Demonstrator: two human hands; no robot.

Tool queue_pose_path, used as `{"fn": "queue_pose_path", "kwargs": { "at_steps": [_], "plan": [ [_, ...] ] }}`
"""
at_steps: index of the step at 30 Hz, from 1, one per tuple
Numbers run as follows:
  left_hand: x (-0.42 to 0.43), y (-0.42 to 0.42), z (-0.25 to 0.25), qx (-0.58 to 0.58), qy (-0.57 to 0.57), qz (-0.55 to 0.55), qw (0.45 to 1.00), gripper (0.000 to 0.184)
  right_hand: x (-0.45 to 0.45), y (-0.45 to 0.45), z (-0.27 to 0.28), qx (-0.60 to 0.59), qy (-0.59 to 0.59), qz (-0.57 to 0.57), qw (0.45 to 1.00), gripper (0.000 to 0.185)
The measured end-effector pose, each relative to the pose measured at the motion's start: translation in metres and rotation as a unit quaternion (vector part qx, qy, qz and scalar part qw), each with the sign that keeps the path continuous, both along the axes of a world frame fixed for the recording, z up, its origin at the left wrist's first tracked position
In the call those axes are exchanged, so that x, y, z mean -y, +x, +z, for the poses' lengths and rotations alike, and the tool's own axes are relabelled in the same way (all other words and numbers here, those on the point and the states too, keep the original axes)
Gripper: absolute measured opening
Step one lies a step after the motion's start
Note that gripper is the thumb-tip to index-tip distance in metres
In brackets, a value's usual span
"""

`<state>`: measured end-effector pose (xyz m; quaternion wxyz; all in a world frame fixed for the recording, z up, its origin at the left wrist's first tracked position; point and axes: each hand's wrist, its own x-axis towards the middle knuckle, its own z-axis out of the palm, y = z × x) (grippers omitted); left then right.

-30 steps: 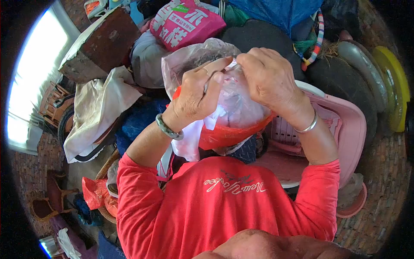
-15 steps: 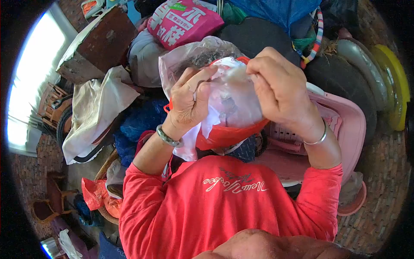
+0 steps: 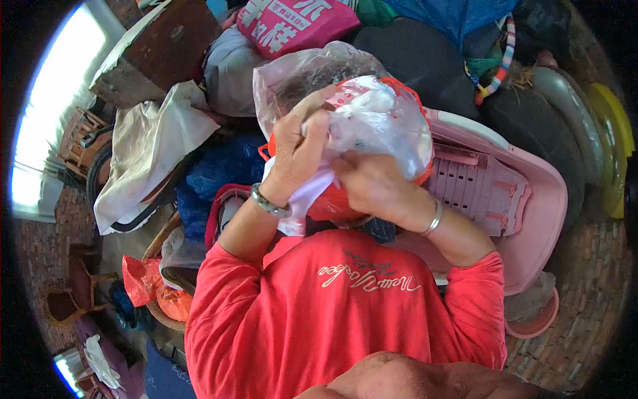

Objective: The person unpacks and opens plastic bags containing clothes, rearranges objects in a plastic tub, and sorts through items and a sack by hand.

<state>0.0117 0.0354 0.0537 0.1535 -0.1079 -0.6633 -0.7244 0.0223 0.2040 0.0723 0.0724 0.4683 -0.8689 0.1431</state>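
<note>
A translucent white plastic bag (image 3: 372, 120) lies bunched over a red plastic bag (image 3: 330, 205) in front of my chest. My left hand (image 3: 299, 146), with a bead-like bangle at the wrist, is closed on the white bag's left edge. White material hangs below that hand. Low on the near side of the white bag is my right hand (image 3: 375, 183), a silver bangle at its wrist; it is blurred, with fingers curled against the plastic, and its fingertips are hard to make out. Beyond both hands sits a clear bag (image 3: 292, 76) with dark contents.
A pink plastic basin (image 3: 541, 199) stands at the right. A pink printed bag (image 3: 296, 26) and a brown wooden box (image 3: 163, 53) are at the back. A whitish cloth (image 3: 149, 149) drapes at the left, above a wicker basket (image 3: 154, 249) holding orange plastic.
My right hand has come down and inward from the upper right of the white bag to its near side. The white bag's top is now more exposed. My left hand stays closed on its edge.
</note>
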Motion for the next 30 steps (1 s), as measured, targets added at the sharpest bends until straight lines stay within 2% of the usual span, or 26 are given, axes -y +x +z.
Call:
{"fn": "queue_pose_path", "kwargs": {
  "at_steps": [2, 3, 4, 5, 7, 8, 9, 10, 11, 13, 15, 16, 17, 19, 20, 21, 22, 23, 25, 27, 28, 29, 30],
  "plan": [
    [0.009, 0.003, -0.008, -0.178, -0.123, 0.036, 0.976, 0.05, -0.006, -0.003, 0.006, 0.006, -0.045, -0.001, 0.999, 0.013],
    [0.016, 0.008, -0.009, -0.177, -0.123, 0.034, 0.976, 0.05, -0.009, -0.004, 0.014, 0.008, -0.091, -0.009, 0.996, 0.012],
    [0.024, 0.018, -0.009, -0.203, -0.199, 0.008, 0.959, 0.058, -0.012, -0.001, 0.026, -0.016, -0.158, 0.014, 0.987, 0.012],
    [0.03, 0.028, -0.009, -0.229, -0.273, -0.018, 0.934, 0.066, -0.017, 0.002, 0.042, -0.018, -0.159, 0.011, 0.987, 0.012],
    [0.036, 0.048, -0.014, -0.208, -0.431, -0.038, 0.877, 0.064, -0.032, 0.012, 0.068, 0.061, -0.253, -0.012, 0.965, 0.013],
    [0.038, 0.056, -0.011, -0.236, -0.477, -0.021, 0.846, 0.057, -0.041, 0.018, 0.072, 0.061, -0.253, -0.011, 0.965, 0.013],
    [0.042, 0.062, -0.014, -0.236, -0.478, -0.019, 0.846, 0.057, -0.051, 0.024, 0.074, 0.117, -0.267, -0.037, 0.956, 0.02],
    [0.047, 0.068, -0.015, -0.155, -0.428, -0.062, 0.888, 0.055, -0.055, 0.028, 0.076, 0.172, -0.28, -0.064, 0.942, 0.028],
    [0.049, 0.07, -0.013, -0.074, -0.372, -0.106, 0.919, 0.053, -0.05, 0.029, 0.073, 0.169, -0.282, -0.064, 0.942, 0.028],
    [0.042, 0.075, -0.001, -0.1, -0.36, -0.096, 0.923, 0.051, -0.027, 0.034, 0.061, 0.113, -0.236, 0.043, 0.964, 0.05],
    [0.021, 0.078, 0.011, -0.096, -0.105, -0.027, 0.99, 0.055, -0.01, 0.049, 0.047, 0.134, -0.183, 0.017, 0.974, 0.074],
    [0.009, 0.078, 0.028, -0.094, 0.0, -0.044, 0.995, 0.063, -0.003, 0.045, 0.033, 0.085, -0.258, 0.033, 0.962, 0.079],
    [0.005, 0.079, 0.032, -0.074, 0.086, -0.129, 0.985, 0.076, -0.007, 0.046, 0.034, 0.081, -0.261, 0.026, 0.961, 0.079],
    [-0.005, 0.072, 0.041, -0.118, 0.151, -0.218, 0.957, 0.082, -0.015, 0.046, 0.038, 0.187, -0.262, -0.072, 0.944, 0.077],
    [-0.009, 0.072, 0.042, -0.12, 0.148, -0.221, 0.956, 0.082, -0.015, 0.042, 0.041, 0.101, -0.36, -0.028, 0.927, 0.055],
    [-0.012, 0.071, 0.039, -0.147, 0.143, -0.205, 0.957, 0.087, -0.026, 0.04, 0.046, 0.099, -0.363, -0.029, 0.926, 0.055],
    [-0.013, 0.07, 0.035, -0.174, 0.138, -0.187, 0.957, 0.091, -0.044, 0.039, 0.051, 0.16, -0.364, -0.058, 0.916, 0.044],
    [-0.008, 0.06, 0.028, -0.245, 0.03, -0.18, 0.952, 0.099, -0.054, 0.038, 0.054, 0.221, -0.363, -0.085, 0.901, 0.034],
    [-0.011, 0.067, 0.033, -0.213, -0.225, -0.109, 0.945, 0.103, -0.056, 0.036, 0.052, 0.283, -0.573, -0.151, 0.754, 0.018],
    [-0.027, 0.071, 0.041, -0.075, -0.239, -0.209, 0.945, 0.084, -0.057, 0.038, 0.059, 0.301, -0.595, -0.137, 0.732, 0.02],
    [-0.031, 0.067, 0.029, -0.06, -0.253, -0.24, 0.935, 0.078, -0.058, 0.038, 0.062, 0.316, -0.618, -0.123, 0.71, 0.022],
    [-0.033, 0.061, 0.016, -0.047, -0.267, -0.27, 0.924, 0.072, -0.061, 0.035, 0.061, 0.316, -0.617, -0.12, 0.711, 0.022],
    [-0.035, 0.056, 0.011, -0.049, -0.268, -0.268, 0.924, 0.072, -0.066, 0.031, 0.058, 0.179, -0.521, -0.093, 0.829, 0.023]
  ]
}}
